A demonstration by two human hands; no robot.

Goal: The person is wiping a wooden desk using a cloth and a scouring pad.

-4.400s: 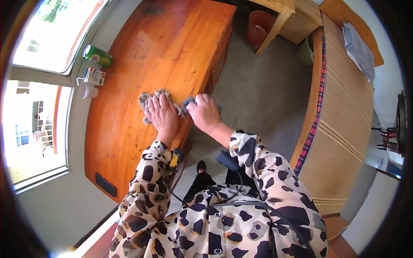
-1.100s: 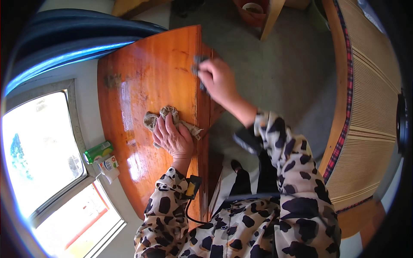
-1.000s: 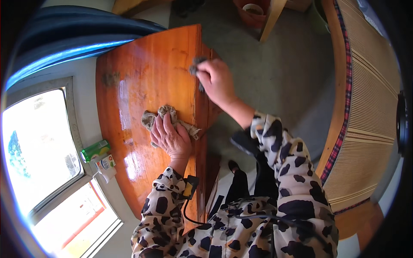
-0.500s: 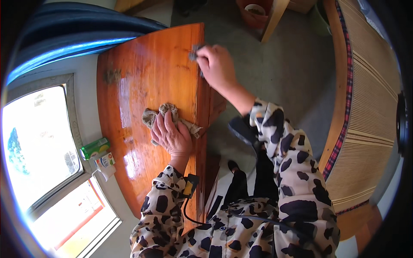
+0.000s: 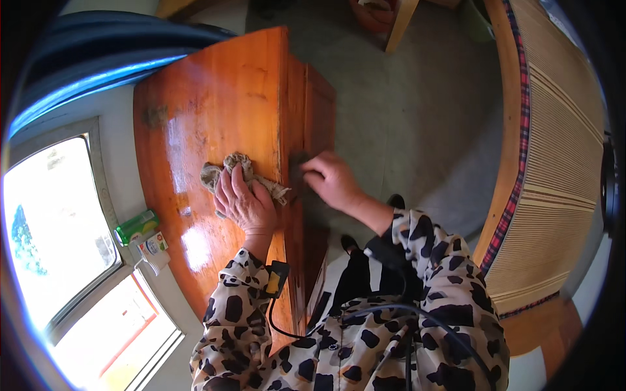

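A crumpled grey-brown rag [image 5: 268, 188] lies on the glossy orange-brown wooden tabletop [image 5: 228, 85]. My left hand [image 5: 244, 203] presses down on it, fingers close together over the bunched cloth and the thumb to the right. At the front edge of the tabletop, my right hand [image 5: 331, 177] is closed on a small dark grey scrubber [image 5: 298, 160], held against the front side. The scrubber is smeared by motion, and part of it is hidden by my fingers.
A green can [image 5: 137, 227] and a small white packet [image 5: 153, 244] sit by the window on the left. Blue curtain [image 5: 117, 55] hangs at the far left. To the right stands a wood-framed bed [image 5: 554, 176] with a striped mat. Cables [image 5: 430, 313] cross my lap.
My right hand has come nearer along the front edge with the scrubber. My left hand stays on the rag. The whole view has shifted slightly.
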